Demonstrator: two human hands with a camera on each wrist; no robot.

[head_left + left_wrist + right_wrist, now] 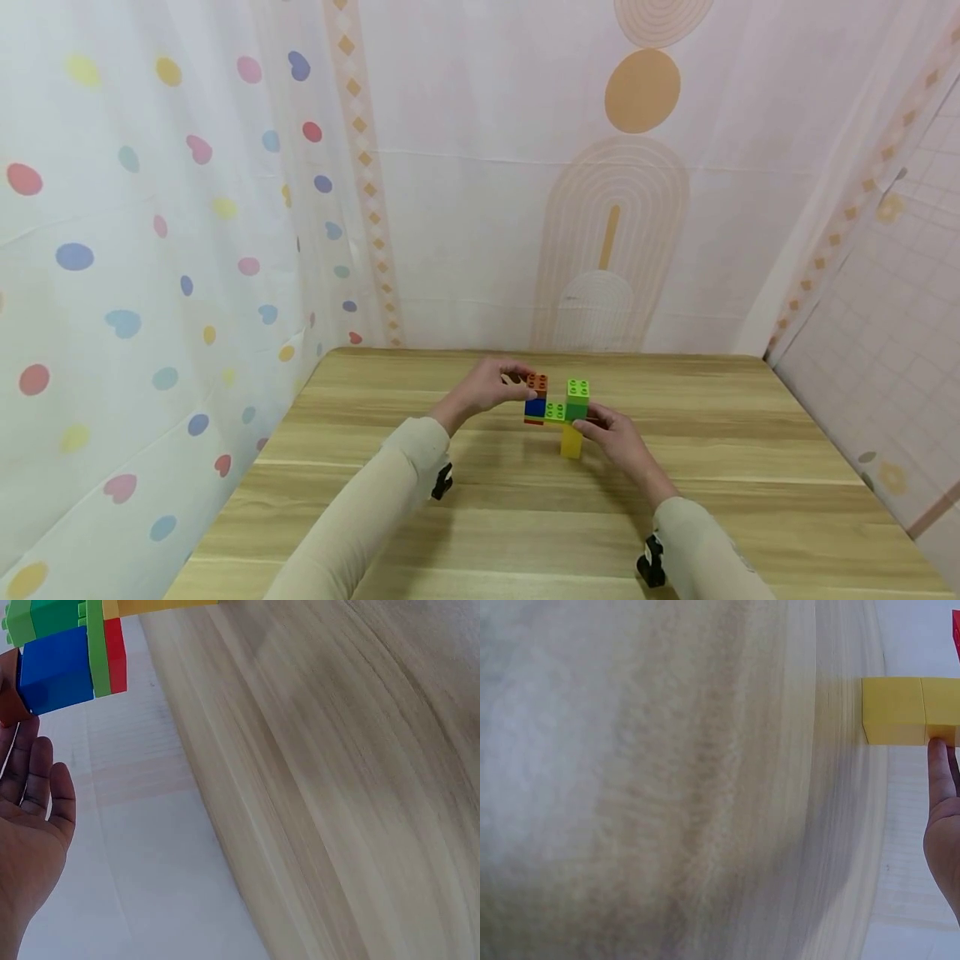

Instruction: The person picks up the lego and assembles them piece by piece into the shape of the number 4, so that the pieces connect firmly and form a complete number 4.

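Observation:
A structure of toy building bricks stands on the wooden table. Two yellow bricks (pixel 892 711), stacked, form its leg. Across the top lies a lime green plate (pixel 555 412), with a green brick (pixel 577 410) at its right end and a blue brick (pixel 535 407) at its left. Under the left end is a red piece (pixel 116 656). My left hand (pixel 491 385) pinches the brown brick (pixel 537 382) on top of the blue one. From the right side, my right hand (pixel 617 435) grips the structure near the green brick, a fingertip against the upper yellow brick.
The wooden table (pixel 495 533) reaches to a patterned curtain (pixel 465 250) at the back. A dotted curtain (pixel 150 292) hangs along the left. Black wrist cameras show under the left sleeve (pixel 360 508) and the right sleeve (pixel 708 550).

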